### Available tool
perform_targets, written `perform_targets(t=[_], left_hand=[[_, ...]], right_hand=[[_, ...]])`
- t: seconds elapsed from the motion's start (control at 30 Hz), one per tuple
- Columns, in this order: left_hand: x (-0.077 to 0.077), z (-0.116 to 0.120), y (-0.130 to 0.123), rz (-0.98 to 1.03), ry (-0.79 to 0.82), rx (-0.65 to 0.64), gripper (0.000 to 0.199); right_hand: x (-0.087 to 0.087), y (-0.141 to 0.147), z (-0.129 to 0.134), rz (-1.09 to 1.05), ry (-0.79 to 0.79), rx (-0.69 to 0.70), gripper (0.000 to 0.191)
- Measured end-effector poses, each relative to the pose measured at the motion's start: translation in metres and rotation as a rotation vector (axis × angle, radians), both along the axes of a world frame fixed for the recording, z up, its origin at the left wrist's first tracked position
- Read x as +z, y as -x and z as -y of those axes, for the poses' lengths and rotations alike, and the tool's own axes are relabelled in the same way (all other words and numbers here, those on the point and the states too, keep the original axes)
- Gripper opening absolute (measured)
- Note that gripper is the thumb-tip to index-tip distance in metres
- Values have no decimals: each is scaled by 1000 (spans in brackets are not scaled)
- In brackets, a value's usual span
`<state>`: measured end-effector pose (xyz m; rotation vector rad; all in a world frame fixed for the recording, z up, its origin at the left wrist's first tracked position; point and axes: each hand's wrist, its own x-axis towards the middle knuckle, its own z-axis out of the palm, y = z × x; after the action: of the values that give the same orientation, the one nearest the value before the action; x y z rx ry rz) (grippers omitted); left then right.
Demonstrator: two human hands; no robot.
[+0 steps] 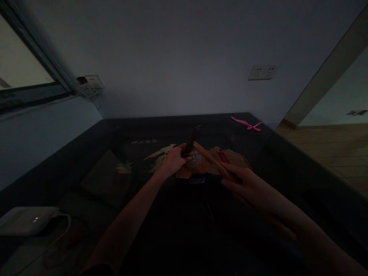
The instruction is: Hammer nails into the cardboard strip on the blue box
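Observation:
My left hand point(176, 158) is closed around a dark, flat, narrow object point(194, 137) that stands up and tilts to the right. Its kind does not show in the dim light. In my right hand point(240, 178) lies a long light-brown wooden stick point(211, 159), which slants up to the left. The stick's tip is close to the dark object; whether they touch I cannot tell. Beneath both hands is a brown speckled patch point(237, 159) with a red label point(223, 157), and a blue piece point(198, 179) at its near edge.
The dark tabletop point(172, 128) carries printed characters and a pale design. A pink ribbon point(253, 127) lies at the back right. A white device with a cable point(28, 220) is at the near left. Sockets point(262, 72) are on the wall behind.

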<state>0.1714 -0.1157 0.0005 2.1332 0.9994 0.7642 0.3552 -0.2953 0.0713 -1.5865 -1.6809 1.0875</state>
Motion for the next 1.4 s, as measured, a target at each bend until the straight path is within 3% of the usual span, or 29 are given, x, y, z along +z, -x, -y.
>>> perform_targets(t=[0.27, 0.43, 0.57, 0.77, 1.13, 1.4], left_hand=[[-3, -2, 2, -15, -77, -24, 32], [-5, -2, 1, 3, 5, -19, 29], [-4, -2, 1, -3, -47, -27, 28], [-6, -3, 0, 9, 15, -13, 28], [-5, -2, 0, 22, 2, -41, 25], [-3, -1, 1, 1, -12, -36, 24]], right_hand=[[-11, -3, -2, -60, 60, -12, 33], [-13, -5, 0, -140, 68, -40, 41], [-16, -3, 0, -120, 72, -23, 33], [-8, -2, 1, -98, 68, -38, 40], [2, -3, -4, 216, -136, -3, 29], [0, -4, -4, 274, -134, 28, 31]])
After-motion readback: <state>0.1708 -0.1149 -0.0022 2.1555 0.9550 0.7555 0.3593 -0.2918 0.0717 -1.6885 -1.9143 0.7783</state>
